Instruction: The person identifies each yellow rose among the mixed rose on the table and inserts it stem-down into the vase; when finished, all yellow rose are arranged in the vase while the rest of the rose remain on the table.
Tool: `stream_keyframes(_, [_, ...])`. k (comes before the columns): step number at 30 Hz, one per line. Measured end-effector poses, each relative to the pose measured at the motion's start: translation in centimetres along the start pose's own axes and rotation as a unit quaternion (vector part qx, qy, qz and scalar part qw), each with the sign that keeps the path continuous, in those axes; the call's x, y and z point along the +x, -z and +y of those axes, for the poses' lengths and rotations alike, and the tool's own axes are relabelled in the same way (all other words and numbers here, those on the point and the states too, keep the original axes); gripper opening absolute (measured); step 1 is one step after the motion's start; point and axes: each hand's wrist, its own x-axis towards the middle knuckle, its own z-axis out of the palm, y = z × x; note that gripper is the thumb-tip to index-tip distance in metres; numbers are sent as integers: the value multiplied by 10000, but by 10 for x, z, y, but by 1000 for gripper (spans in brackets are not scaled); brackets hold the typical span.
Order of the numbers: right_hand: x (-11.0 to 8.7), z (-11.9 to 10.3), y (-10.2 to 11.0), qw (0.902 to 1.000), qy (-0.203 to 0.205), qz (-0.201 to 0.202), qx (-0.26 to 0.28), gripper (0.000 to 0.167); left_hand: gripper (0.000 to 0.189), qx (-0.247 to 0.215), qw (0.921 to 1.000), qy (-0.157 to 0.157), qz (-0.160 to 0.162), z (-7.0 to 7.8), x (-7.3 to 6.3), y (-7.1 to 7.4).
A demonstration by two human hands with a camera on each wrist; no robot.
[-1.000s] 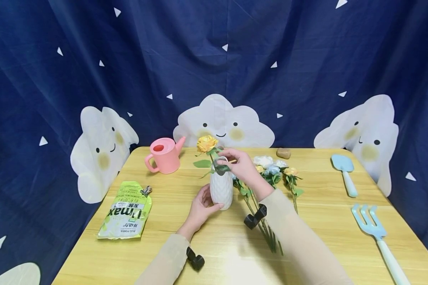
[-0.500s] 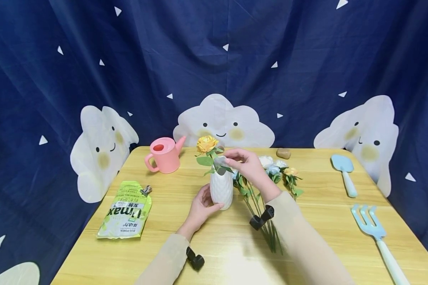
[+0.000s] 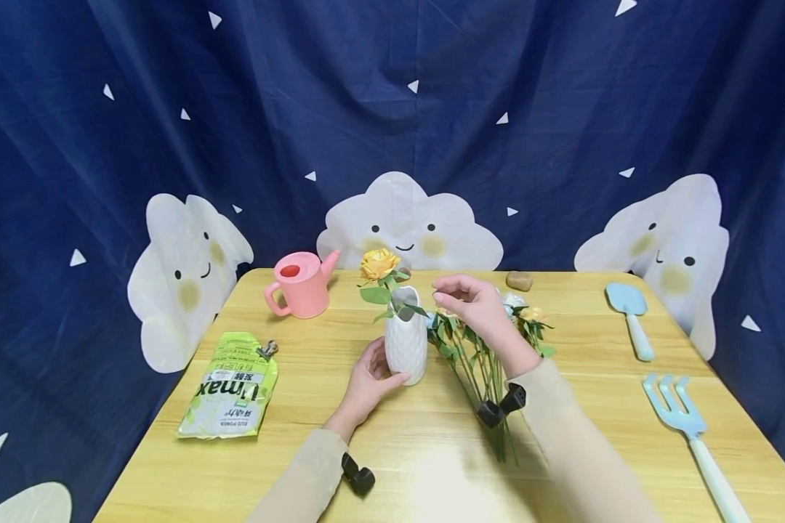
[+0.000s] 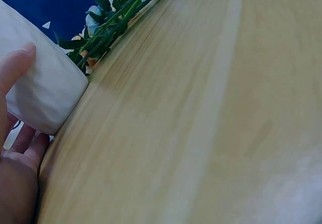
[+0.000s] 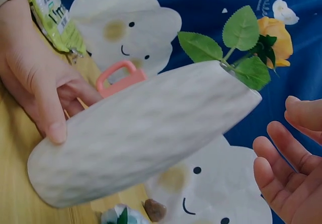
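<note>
A white textured vase [image 3: 407,350] stands upright on the table, a yellow rose [image 3: 379,264] leaning out of its mouth to the left. Low on the vase, my left hand [image 3: 365,381] holds it between thumb and fingers; the left wrist view shows the thumb [image 4: 19,65] against its side. My right hand [image 3: 476,309] is in the air just right of the vase's mouth, fingers bent loosely. In the right wrist view nothing lies between its fingers [image 5: 274,168]. Beneath that arm lies a bunch of artificial flowers [image 3: 458,356], partly hidden by the hand and sleeve.
A pink watering can [image 3: 307,290] stands at the back left, with a green and white pouch [image 3: 232,392] and its binder clip in front. On the right lie a blue toy shovel [image 3: 630,309] and a blue fork [image 3: 683,421]. A brown stone [image 3: 520,281] sits at the back edge.
My right hand has let go of the rose and moved right, away from the vase. The rose's leaves shifted slightly, then stayed in place. My left hand has kept still on the vase.
</note>
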Motion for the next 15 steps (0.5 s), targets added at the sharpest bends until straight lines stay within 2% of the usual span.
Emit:
stream_keyframes(9, [-19, 13, 36, 9985, -289, 192, 428, 31, 74, -17, 10000, 30, 29, 2, 0, -2])
stream_keyframes(15, [-32, 24, 59, 9972, -235, 395, 585, 28, 74, -10, 10000, 2, 72, 2, -1, -1])
